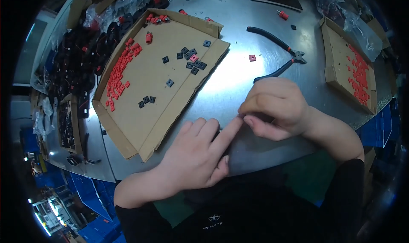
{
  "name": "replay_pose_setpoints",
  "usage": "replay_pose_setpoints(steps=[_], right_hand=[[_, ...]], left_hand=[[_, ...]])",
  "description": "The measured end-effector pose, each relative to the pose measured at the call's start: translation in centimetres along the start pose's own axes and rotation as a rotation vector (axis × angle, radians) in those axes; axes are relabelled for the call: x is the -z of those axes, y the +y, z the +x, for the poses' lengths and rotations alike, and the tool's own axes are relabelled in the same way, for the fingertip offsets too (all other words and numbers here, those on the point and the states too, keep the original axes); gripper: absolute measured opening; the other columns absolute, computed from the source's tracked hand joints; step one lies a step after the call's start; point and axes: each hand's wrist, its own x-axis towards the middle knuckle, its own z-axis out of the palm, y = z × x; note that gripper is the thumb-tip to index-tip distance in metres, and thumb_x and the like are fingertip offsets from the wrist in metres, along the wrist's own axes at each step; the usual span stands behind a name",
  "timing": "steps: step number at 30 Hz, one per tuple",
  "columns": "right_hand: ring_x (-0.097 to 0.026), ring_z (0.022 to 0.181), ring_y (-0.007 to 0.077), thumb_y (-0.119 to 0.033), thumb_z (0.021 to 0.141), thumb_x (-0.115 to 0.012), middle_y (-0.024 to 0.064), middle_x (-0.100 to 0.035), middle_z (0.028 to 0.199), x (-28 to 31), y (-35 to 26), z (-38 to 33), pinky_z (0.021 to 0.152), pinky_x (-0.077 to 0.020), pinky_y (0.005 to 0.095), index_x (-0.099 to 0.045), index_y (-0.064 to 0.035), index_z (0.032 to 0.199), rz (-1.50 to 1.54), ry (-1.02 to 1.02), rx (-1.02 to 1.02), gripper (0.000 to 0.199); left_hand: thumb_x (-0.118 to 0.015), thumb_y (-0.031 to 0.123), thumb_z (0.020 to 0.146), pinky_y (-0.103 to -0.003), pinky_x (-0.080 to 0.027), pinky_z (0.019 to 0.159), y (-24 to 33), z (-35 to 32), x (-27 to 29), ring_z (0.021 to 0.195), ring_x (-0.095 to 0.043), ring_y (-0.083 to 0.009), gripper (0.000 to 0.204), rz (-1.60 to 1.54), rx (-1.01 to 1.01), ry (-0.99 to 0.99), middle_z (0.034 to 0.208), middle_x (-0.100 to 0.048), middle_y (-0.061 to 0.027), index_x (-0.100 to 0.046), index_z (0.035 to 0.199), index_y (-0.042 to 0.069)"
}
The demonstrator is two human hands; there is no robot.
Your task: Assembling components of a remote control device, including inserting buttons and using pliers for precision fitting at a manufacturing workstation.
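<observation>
My left hand (198,151) is over the metal table near its front edge, its index finger stretched toward my right hand and the other fingers curled. A bit of something dark shows between its index finger and the others, too hidden to name. My right hand (277,109) is closed in a pinch, thumb against forefinger, right at my left index fingertip. Whatever the pinch holds is too small to make out. Just beyond my right hand lie side cutters (283,51) with dark handles, spread apart. A small red square piece (252,58) with a hole rests left of them.
A shallow cardboard tray (149,72) at left holds red pieces (119,70) and black square pieces (189,58). Another cardboard box (331,72) at right contains red pieces (358,79). A red cylindrical part (282,15) lies at the back. Dark cabled parts (79,51) crowd the far left.
</observation>
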Motion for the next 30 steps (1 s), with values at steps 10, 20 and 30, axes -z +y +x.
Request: replay_pose_setpoints(steps=[10, 20, 30], right_hand=[[-0.067, 0.071, 0.0108, -0.005, 0.097, -0.062, 0.0128, -0.065, 0.117, 0.9, -3.3, 1.0, 0.059, -0.0547, 0.022, -0.047, -0.0029, 0.125, 0.877, -0.189, -0.938, 0.032], [-0.072, 0.074, 0.0246, -0.046, 0.106, -0.043, 0.0283, -0.057, 0.134, 0.9, -2.9, 0.5, 0.06, -0.0639, 0.0352, -0.009, -0.0158, 0.161, 1.341, -0.163, -1.192, 0.071], [-0.068, 0.082, 0.025, -0.063, 0.102, -0.042, 0.0225, -0.057, 0.132, -0.4, -2.9, 0.5, 0.074, -0.056, 0.0355, 0.016, -0.0241, 0.164, 1.353, -0.37, -1.221, 0.093]], left_hand=[[-0.081, 0.025, 0.086, -0.04, -0.05, 0.079, -1.3, -0.6, 1.1, 0.09, -0.06, -0.0302, 0.058, -0.207, 0.055, 0.02, 0.099, -0.06, -0.0126, -0.057, 0.135, 0.007], [-0.078, 0.032, 0.087, -0.039, -0.049, 0.073, -0.6, -0.1, 0.2, 0.08, -0.062, -0.0289, 0.071, -0.108, 0.141, 0.08, 0.091, -0.056, -0.0123, -0.049, 0.147, 0.006], [-0.08, 0.03, 0.084, -0.039, -0.049, 0.07, -1.3, 0.0, 0.0, 0.078, -0.063, -0.0296, 0.045, -0.103, 0.042, 0.013, 0.088, -0.056, -0.0116, -0.057, 0.114, 0.005]])
